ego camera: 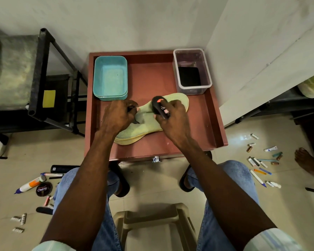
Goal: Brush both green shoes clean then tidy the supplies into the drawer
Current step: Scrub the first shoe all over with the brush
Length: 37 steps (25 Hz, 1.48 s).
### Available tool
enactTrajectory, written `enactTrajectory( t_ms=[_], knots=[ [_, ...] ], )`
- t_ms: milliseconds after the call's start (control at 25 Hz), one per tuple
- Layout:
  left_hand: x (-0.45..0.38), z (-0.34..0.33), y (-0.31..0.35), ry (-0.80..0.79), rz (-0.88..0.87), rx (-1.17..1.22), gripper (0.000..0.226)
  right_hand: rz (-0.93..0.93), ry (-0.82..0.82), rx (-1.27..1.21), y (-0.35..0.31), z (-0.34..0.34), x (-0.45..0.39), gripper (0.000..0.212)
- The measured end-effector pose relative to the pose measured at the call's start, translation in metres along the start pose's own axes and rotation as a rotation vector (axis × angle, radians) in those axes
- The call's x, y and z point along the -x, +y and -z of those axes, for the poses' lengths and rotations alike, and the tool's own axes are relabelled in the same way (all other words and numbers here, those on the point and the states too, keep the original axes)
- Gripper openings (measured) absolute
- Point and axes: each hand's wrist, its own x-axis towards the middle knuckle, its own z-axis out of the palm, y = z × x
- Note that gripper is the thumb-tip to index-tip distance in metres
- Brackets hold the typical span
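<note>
Head view:
Shoe: pale green knit shoe with yellowish sole (149,122) lies on the red-brown desk tray (198,140), long axis running from near-left to far-right.
Left hand (116,118): grip curled round the shoe's collar, steadying it.
Right hand (172,118): grip clamped on the black brush with orange spot (159,106), directly over the upper.
Containers: teal plastic tub (110,78) and clear plastic box (192,69) stand behind the shoe.
Key relation: brush sits mid-shoe; judged stroke follows the long axis.
</note>
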Motion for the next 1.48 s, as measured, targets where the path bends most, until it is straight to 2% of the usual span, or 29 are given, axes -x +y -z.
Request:
enactTrajectory(
  t_ms=[80,240,280,320,440,480,600,640,760,800,960,1000,1080,1120,1160,1200,1280,1320,1400,1440,1480],
  knots=[
    [-0.001,-0.002,0.001,0.031,0.026,-0.005,0.018,0.071,-0.039,0.066,0.002,0.0,0.004,0.052],
    [-0.001,-0.002,0.002,0.056,0.016,-0.023,0.018,-0.206,0.242,0.184,0.036,0.031,-0.007,0.048],
    [-0.001,-0.001,0.002,0.059,0.016,-0.024,0.018,-0.23,0.269,0.181,0.037,0.032,-0.008,0.048],
    [-0.002,-0.001,0.003,0.061,0.02,-0.027,0.018,-0.192,0.233,0.151,0.031,0.029,-0.008,0.049],
    [-0.003,-0.002,0.002,0.061,0.036,-0.042,0.018,0.078,-0.022,0.113,0.017,0.009,0.006,0.051],
    [-0.003,-0.003,0.002,0.053,0.035,-0.045,0.019,0.087,-0.029,0.122,0.02,0.01,0.004,0.051],
    [-0.003,-0.002,0.002,0.058,0.037,-0.035,0.019,-0.143,0.111,0.11,0.035,0.024,-0.004,0.051],
    [-0.003,-0.002,0.002,0.059,0.044,-0.03,0.019,-0.141,0.096,0.122,0.031,0.023,-0.002,0.051],
    [-0.003,-0.004,0.004,0.063,0.074,-0.015,0.019,0.108,-0.135,0.141,0.005,0.006,0.013,0.049],
    [-0.003,-0.004,0.004,0.069,0.078,-0.01,0.019,0.132,-0.165,0.152,0.005,0.007,0.012,0.048],
    [-0.002,-0.002,0.007,0.088,0.069,-0.017,0.02,-0.139,0.085,0.228,0.029,0.033,-0.005,0.049],
    [-0.002,-0.002,0.008,0.092,0.077,-0.017,0.02,-0.108,0.04,0.241,0.025,0.031,-0.004,0.049],
    [-0.002,-0.002,0.008,0.097,0.084,-0.035,0.019,0.027,-0.209,0.157,0.008,0.019,0.004,0.05],
    [-0.002,-0.002,0.008,0.101,0.083,-0.046,0.019,0.025,-0.293,0.087,0.006,0.019,0.004,0.051],
    [-0.002,-0.003,0.008,0.104,0.079,-0.05,0.019,-0.026,-0.291,0.041,0.008,0.023,-0.001,0.053],
    [-0.002,-0.003,0.008,0.102,0.073,-0.051,0.02,-0.096,-0.207,0.033,0.016,0.028,-0.007,0.053],
    [-0.002,-0.004,0.007,0.101,0.071,-0.045,0.02,-0.124,-0.036,0.211,0.024,0.033,-0.007,0.048],
    [-0.003,-0.004,0.007,0.102,0.077,-0.045,0.02,-0.072,-0.052,0.255,0.018,0.029,-0.004,0.047],
    [-0.003,-0.005,0.007,0.105,0.085,-0.054,0.019,0.009,-0.239,0.123,0.002,0.017,0.005,0.049],
    [-0.004,-0.005,0.007,0.105,0.083,-0.055,0.019,-0.01,-0.306,0.055,-0.001,0.016,0.005,0.051],
    [-0.003,-0.005,0.007,0.104,0.078,-0.054,0.019,-0.051,-0.286,0.043,0.002,0.02,0.001,0.051]
  ],
)
